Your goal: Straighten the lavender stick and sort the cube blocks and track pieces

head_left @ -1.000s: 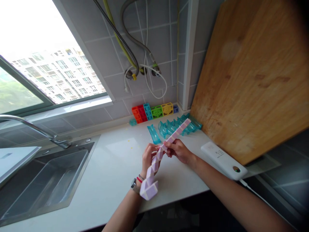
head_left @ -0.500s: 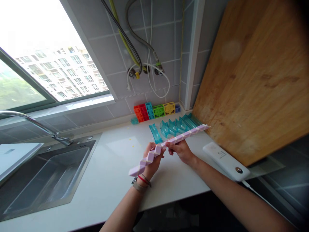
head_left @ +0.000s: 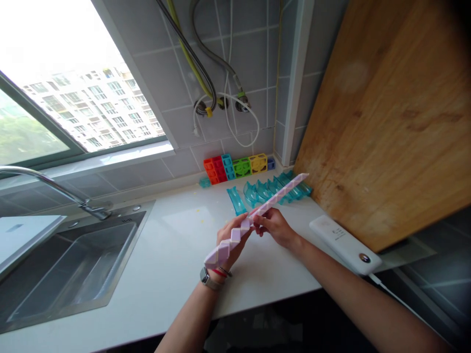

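Note:
A long pink and white snake puzzle (head_left: 272, 202), made of wedge-shaped segments, slants across both hands above the counter. Its near end has a stepped zigzag form, while the far part runs straight. My left hand (head_left: 232, 239) is closed around the near half from below, its fingers partly hidden by the segments. My right hand (head_left: 274, 226) pinches the puzzle just beyond, around its middle. Behind the far end lie several translucent teal curved pieces (head_left: 263, 192), with one separate teal piece (head_left: 236, 201) to their left.
Coloured plastic blocks (head_left: 241, 167) stand in a row against the tiled wall. To the right, a white power bank (head_left: 344, 245) with a cable lies beside a leaning wooden board (head_left: 390, 122). A metal sink (head_left: 110, 289) and faucet (head_left: 93, 211) are at left.
The puzzle's far end has swung upward and slightly left, so it slants more steeply. Its near end has shifted right over my left wrist. Both hands keep hold.

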The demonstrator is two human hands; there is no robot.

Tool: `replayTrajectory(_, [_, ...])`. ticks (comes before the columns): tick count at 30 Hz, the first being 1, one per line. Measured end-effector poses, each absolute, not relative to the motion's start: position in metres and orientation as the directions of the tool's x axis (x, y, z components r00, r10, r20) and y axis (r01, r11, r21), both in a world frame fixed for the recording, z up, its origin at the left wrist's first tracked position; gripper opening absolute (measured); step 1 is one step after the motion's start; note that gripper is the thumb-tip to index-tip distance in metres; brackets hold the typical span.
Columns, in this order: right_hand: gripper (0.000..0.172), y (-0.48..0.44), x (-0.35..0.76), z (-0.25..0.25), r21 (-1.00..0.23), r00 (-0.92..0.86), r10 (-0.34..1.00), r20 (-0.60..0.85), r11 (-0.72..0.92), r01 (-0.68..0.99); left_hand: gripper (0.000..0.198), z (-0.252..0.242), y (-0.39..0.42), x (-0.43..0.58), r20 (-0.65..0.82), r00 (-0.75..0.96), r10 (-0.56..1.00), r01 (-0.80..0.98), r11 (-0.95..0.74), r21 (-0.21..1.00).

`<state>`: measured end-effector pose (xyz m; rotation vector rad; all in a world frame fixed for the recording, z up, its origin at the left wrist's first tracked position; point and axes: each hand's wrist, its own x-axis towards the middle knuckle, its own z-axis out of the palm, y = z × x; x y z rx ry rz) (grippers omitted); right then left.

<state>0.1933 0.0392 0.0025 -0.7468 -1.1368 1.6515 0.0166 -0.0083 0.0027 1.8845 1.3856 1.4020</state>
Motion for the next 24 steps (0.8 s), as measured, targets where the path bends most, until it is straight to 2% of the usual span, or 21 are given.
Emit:
replayTrajectory(2, [0.042, 0.038, 0.193, 0.004, -0.941, -0.406, 0.914, 0.018, -0.122, -0.316, 0.035, 0.002, -0.008, 0.016, 0.434, -0.027, 0.901, 0.465, -0.373, 0.803])
replayTrajectory(7, [0.042, 0.039, 0.191, 0.004, -0.953, -0.394, 0.919, -0.021, -0.138, -0.27, 0.038, 0.002, -0.007, 0.015, 0.386, -0.006, 0.923, 0.513, -0.328, 0.793])
replayTrajectory(14, [0.039, 0.042, 0.195, 0.001, -0.964, -0.424, 0.901, 0.096, -0.023, -0.267, 0.031, 0.011, -0.008, 0.017, 0.314, 0.061, 0.948, 0.48, -0.303, 0.823])
replayTrajectory(19, [0.039, 0.039, 0.194, 0.003, -0.973, -0.502, 0.852, 0.146, 0.032, -0.23, 0.021, 0.014, -0.005, 0.012, 0.343, 0.023, 0.939, 0.421, -0.32, 0.849])
replayTrajectory(24, [0.041, 0.036, 0.19, 0.004, -0.967, -0.507, 0.851, 0.136, 0.003, -0.254, 0.035, 0.012, 0.001, 0.009, 0.293, 0.062, 0.954, 0.357, -0.296, 0.886])
